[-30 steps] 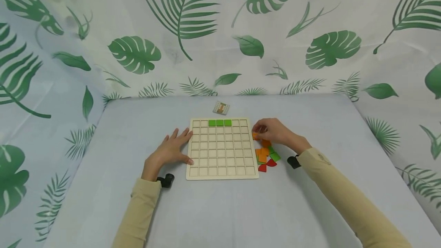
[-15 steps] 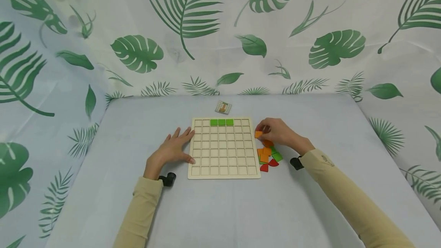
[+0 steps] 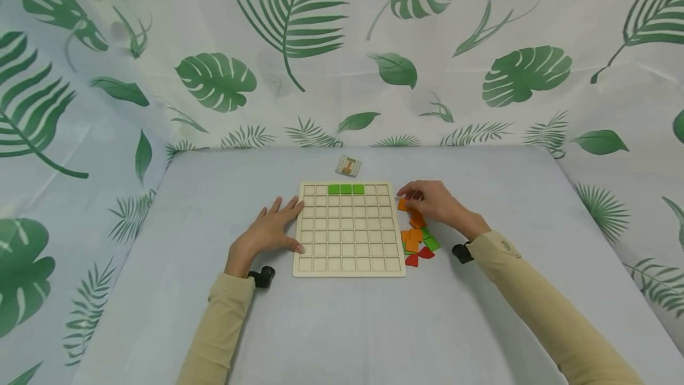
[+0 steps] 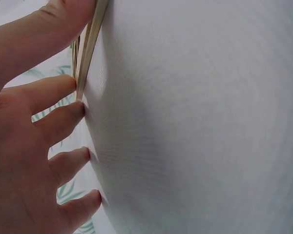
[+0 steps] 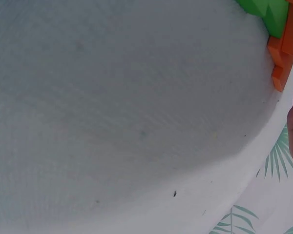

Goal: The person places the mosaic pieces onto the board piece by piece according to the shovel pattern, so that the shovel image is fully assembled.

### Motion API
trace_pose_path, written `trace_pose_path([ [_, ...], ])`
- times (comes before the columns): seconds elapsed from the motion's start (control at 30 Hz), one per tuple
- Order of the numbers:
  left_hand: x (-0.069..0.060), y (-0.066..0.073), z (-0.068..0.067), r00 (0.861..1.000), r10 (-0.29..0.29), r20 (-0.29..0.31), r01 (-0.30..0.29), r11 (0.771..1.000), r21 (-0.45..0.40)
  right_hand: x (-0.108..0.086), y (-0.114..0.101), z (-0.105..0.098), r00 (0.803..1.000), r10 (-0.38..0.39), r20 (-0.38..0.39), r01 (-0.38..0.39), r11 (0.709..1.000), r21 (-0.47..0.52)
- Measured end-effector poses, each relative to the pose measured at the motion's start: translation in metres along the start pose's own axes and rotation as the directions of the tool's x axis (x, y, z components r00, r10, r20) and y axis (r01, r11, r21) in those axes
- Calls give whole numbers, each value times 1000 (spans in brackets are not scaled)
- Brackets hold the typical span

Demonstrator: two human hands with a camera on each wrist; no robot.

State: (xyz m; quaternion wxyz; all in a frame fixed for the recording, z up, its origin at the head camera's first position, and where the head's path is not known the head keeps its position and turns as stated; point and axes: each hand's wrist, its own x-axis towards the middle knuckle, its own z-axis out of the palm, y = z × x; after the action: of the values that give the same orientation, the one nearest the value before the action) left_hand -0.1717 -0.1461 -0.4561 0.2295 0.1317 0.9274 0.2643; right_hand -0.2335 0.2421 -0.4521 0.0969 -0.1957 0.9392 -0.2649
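Nearest, two tan sleeves (image 3: 219,325) reach in over a pale table (image 3: 331,331), with a black wrist device (image 3: 263,277) showing under each hand. The left hand (image 3: 269,232) lies with its fingers spread apart, the thumb on the left edge of a cream grid board (image 3: 347,236) and the index fingertip touching that edge farther up; the ring and little fingers reach the table. The right hand (image 3: 431,202), bent at the fingers, pinches an orange square (image 3: 403,204) just beside the board's right edge.

Below that hand, loose pieces lie in a small overlapping heap: red pieces (image 3: 411,261) nearest, then orange pieces (image 3: 412,246) and green pieces (image 3: 431,244). The board lies flat between the hands, its cells bare except in the far row, where three green squares (image 3: 345,189) fill the middle cells side by side. Beyond it sits a small patterned card (image 3: 348,166), slightly askew, then a leaf-printed cloth (image 3: 320,100).
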Motion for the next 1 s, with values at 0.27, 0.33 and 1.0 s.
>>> trace_pose_path([
  [0.27, 2, 1, 0, 1000, -2, -5, 3, 1000, 9, 1, -3, -6, 999, 32, -1, -32, 997, 74],
  [0.33, 2, 1, 1, 1000, -1, -8, 2, 1000, 11, 1, -5, -6, 999, 39, 7, -40, 994, 106],
  [1.0, 1, -2, 1, 1000, 2, -13, -2, 1000, 18, 12, -16, 3, 991, 106, 82, -122, 970, 212],
])
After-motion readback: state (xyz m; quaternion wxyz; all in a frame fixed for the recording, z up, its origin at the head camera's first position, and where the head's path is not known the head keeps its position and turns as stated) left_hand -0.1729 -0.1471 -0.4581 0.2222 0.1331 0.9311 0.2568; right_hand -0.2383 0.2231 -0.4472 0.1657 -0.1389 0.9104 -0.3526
